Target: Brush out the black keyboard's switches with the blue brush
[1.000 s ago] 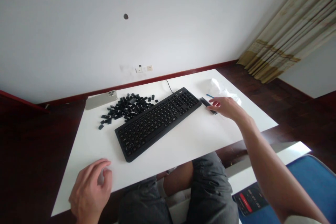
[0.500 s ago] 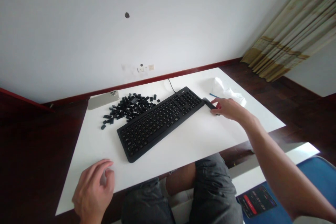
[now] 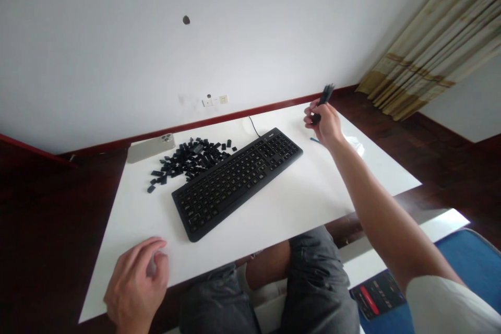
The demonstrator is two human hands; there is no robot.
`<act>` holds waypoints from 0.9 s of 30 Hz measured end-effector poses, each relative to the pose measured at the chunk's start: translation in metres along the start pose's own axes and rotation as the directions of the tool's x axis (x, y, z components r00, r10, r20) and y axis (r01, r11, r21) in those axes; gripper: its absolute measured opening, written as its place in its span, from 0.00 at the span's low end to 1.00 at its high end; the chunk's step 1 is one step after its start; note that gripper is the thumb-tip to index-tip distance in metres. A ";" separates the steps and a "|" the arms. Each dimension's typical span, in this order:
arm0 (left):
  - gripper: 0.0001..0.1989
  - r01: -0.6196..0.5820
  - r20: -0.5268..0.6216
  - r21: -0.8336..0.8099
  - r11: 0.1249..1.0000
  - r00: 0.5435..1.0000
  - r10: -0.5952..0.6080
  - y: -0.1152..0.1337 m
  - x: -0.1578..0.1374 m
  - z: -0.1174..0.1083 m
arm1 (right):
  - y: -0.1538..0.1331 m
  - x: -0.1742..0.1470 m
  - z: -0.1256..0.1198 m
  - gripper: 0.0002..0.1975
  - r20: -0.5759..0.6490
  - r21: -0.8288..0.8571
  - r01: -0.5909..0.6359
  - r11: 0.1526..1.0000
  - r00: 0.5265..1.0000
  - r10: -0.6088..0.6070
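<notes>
My right hand (image 3: 327, 124) is raised over the far right of the table, its fingers closed round a small black brush (image 3: 324, 95) with the bristles pointing up. My left hand (image 3: 136, 276) rests at the near left edge of the table, loosely curled, thumb apart from the fingers and nothing visible in it. Between the hands lies a black keyboard (image 3: 238, 182) with its keycaps off, set at a slant. Against its far left side spreads a pile of loose black keycaps (image 3: 195, 157).
A phone (image 3: 151, 148) lies at the table's back left corner. Clear plastic (image 3: 357, 146) and a thin blue stick (image 3: 314, 140) are near my right forearm. The keyboard's cable (image 3: 254, 126) runs off the back edge. Another phone (image 3: 378, 295) with a lit screen rests on a blue seat (image 3: 465, 261).
My right hand has lifted the brush off the table beside the keyboard and moved it up and away, turning the bristles upward. My left hand stays in place.
</notes>
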State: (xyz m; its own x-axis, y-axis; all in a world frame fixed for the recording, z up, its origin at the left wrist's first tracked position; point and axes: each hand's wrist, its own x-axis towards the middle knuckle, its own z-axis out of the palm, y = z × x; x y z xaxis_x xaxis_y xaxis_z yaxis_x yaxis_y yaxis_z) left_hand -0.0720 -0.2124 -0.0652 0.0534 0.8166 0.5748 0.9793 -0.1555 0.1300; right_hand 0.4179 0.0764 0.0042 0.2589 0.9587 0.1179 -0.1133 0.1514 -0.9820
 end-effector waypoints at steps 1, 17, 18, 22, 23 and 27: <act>0.11 0.001 0.000 0.001 1.000 1.000 -0.001 0.000 0.000 0.000 | 0.006 -0.001 0.008 0.12 0.039 0.027 -0.028 0.999 0.999 0.027; 0.12 0.014 0.004 0.020 1.000 1.000 -0.014 -0.003 -0.004 0.001 | 0.037 -0.037 0.030 0.33 0.229 0.245 -0.228 0.942 0.958 0.172; 0.12 0.013 0.004 0.016 1.000 1.000 -0.013 -0.003 -0.004 0.001 | 0.038 -0.039 0.033 0.33 0.233 0.232 -0.233 0.944 0.956 0.178; 0.12 0.020 0.017 0.002 1.000 1.000 -0.020 -0.004 -0.005 0.002 | 0.041 -0.045 0.042 0.33 0.160 0.189 -0.202 0.961 0.972 0.173; 0.12 0.025 0.018 0.002 1.000 1.000 -0.025 -0.005 -0.005 0.002 | 0.041 -0.045 0.044 0.34 0.142 0.183 -0.191 0.965 0.976 0.166; 0.12 0.039 0.022 0.006 0.999 0.999 -0.039 -0.003 -0.005 0.003 | 0.043 -0.048 0.047 0.34 0.103 0.164 -0.133 0.977 0.988 0.117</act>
State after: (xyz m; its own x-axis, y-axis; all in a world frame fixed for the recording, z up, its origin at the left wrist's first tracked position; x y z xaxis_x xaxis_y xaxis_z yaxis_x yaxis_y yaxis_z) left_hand -0.0751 -0.2143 -0.0705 0.0198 0.8342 0.5511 0.9817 -0.1206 0.1473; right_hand 0.3555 0.0487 -0.0370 0.1441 0.9894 0.0165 -0.3025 0.0599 -0.9513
